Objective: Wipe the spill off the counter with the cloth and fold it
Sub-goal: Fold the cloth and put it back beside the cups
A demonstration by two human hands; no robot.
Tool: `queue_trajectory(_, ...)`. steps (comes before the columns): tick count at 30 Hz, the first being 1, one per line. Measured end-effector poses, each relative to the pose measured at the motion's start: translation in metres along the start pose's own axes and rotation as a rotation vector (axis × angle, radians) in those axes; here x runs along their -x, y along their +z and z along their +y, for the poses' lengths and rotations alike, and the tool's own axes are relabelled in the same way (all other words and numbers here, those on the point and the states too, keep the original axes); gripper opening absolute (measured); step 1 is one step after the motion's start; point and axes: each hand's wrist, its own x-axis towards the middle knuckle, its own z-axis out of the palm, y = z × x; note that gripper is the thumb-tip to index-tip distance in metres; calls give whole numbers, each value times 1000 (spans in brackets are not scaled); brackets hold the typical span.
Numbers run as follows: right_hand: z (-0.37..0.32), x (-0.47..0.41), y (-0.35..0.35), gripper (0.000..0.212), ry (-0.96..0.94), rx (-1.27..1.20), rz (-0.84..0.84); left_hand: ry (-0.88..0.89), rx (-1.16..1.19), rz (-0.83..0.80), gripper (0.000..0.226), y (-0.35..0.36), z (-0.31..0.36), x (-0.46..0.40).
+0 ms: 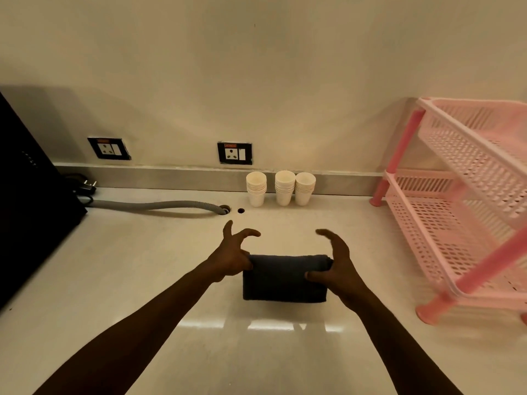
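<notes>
A dark grey cloth hangs folded into a rectangle just above the pale counter, held by its top corners. My left hand pinches the upper left corner with thumb and lower fingers, while its index finger and another finger stick out. My right hand grips the upper right corner, thumb pressed on the front of the cloth. I see no spill on the counter.
Three stacks of white paper cups stand at the back wall. A pink plastic rack fills the right side. A black appliance stands at left, with a grey hose running into a counter hole.
</notes>
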Motion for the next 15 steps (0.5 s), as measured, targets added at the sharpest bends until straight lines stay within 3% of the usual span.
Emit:
queue_trajectory(3, -1, -1, -5, 63, 11, 313, -85, 105, -109, 28, 57, 0, 1, -5)
queue_trajectory(7, 2, -6, -11, 42, 50, 598, -101, 114, -318, 8, 42, 3, 9, -14)
queue_trajectory(12, -1, -17, -32, 21, 1, 664, 37, 162, -433, 5, 31, 6, 23, -33)
queue_trajectory(15, 1, -30, -52, 18, -22, 496, 21, 152, -307, -5, 23, 4, 31, -52)
